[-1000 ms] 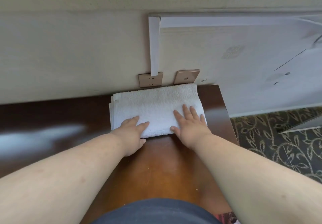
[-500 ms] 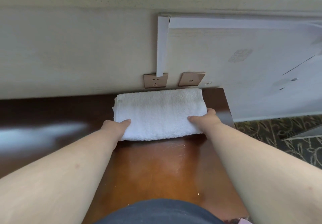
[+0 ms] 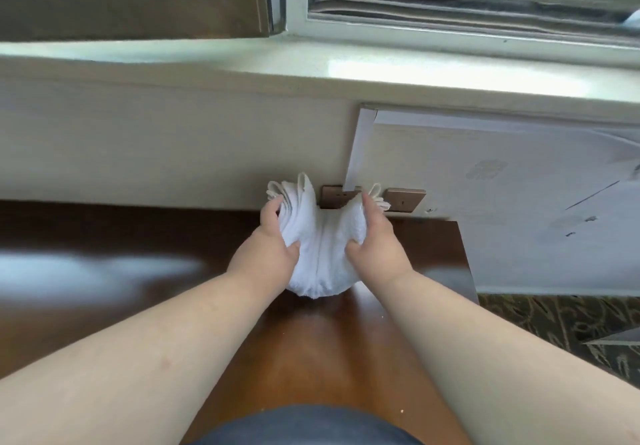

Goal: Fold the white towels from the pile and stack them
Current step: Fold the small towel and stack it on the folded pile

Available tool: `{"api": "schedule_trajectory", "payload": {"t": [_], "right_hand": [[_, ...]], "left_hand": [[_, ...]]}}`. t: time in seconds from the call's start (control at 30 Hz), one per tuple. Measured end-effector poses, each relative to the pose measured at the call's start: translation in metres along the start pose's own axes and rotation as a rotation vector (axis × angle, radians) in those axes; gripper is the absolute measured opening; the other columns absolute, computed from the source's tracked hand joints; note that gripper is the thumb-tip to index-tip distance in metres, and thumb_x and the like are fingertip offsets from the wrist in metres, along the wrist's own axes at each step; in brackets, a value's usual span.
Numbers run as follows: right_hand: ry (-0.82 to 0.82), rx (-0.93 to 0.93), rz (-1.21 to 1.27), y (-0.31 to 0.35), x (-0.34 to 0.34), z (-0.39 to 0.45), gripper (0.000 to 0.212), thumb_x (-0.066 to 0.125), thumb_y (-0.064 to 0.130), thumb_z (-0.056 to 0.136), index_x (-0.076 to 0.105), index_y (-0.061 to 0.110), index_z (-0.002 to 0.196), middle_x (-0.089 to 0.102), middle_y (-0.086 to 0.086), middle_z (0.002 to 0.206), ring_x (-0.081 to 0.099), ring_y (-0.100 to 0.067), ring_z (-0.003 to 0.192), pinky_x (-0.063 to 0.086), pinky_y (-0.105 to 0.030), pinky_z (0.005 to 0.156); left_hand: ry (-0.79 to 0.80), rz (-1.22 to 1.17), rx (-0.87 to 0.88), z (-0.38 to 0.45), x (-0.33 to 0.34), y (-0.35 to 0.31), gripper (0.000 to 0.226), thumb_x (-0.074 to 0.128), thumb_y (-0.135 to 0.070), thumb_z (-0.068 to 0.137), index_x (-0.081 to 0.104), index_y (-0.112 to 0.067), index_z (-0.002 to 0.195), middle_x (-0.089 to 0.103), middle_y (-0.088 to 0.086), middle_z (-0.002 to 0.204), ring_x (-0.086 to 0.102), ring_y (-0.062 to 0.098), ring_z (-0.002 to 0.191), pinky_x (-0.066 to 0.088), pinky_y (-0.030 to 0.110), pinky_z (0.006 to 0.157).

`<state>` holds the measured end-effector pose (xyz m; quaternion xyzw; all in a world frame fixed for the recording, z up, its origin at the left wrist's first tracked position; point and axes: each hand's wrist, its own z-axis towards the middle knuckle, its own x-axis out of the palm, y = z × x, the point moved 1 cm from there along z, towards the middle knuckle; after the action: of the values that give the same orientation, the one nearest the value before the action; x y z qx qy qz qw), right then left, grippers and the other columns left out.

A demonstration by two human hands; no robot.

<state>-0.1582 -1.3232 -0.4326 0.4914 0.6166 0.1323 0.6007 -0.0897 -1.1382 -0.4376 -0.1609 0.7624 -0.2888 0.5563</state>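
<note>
Head view: left hand (image 3: 266, 254) and right hand (image 3: 375, 247) each grip the folded white towels (image 3: 323, 254), bowed upward over the wooden table (image 3: 329, 347); no legible writing.

Bare wooden table (image 3: 104, 271) spreads left of the towel (image 3: 322, 254); the wall (image 3: 173, 153) blocks passage behind.

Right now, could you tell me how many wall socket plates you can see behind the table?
2. One socket plate sits on the wall just behind the lifted towel, partly covered by it; the other plate is to its right. More could be hidden behind the towel.
</note>
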Motion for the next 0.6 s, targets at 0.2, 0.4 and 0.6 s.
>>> {"api": "schedule_trajectory", "payload": {"t": [0.2,0.4,0.6], "right_hand": [[0.050,-0.263,-0.098,0.075,0.037,-0.027,0.083,0.056,0.012,0.083,0.020,0.034,0.155,0.029,0.004,0.158,0.034,-0.010,0.139,0.029,-0.016,0.099],[0.118,-0.358,-0.049,0.133,0.082,-0.066,0.083,0.056,0.017,0.086,0.015,0.039,0.155,0.029,0.016,0.158,0.037,-0.006,0.138,0.030,-0.016,0.100],[0.174,-0.301,-0.019,0.189,0.139,-0.119,0.085,0.056,0.018,0.087,0.010,0.046,0.154,0.034,0.013,0.157,0.059,-0.011,0.108,0.039,-0.020,0.081]], "left_hand": [[-0.144,0.087,0.070,-0.039,-0.051,-0.005,0.083,0.060,-0.036,0.090,0.001,-0.044,0.148,0.062,-0.012,0.109,0.060,0.015,0.069,0.047,0.028,0.065],[-0.259,-0.071,-0.080,-0.080,-0.117,0.037,0.077,0.055,-0.038,0.091,0.003,-0.047,0.147,0.064,-0.009,0.114,0.065,0.019,0.085,0.054,0.038,0.077],[-0.440,-0.221,-0.207,-0.137,-0.205,0.136,0.072,0.057,-0.027,0.089,0.013,-0.051,0.141,0.057,-0.005,0.127,0.058,0.019,0.090,0.050,0.034,0.077]]}}
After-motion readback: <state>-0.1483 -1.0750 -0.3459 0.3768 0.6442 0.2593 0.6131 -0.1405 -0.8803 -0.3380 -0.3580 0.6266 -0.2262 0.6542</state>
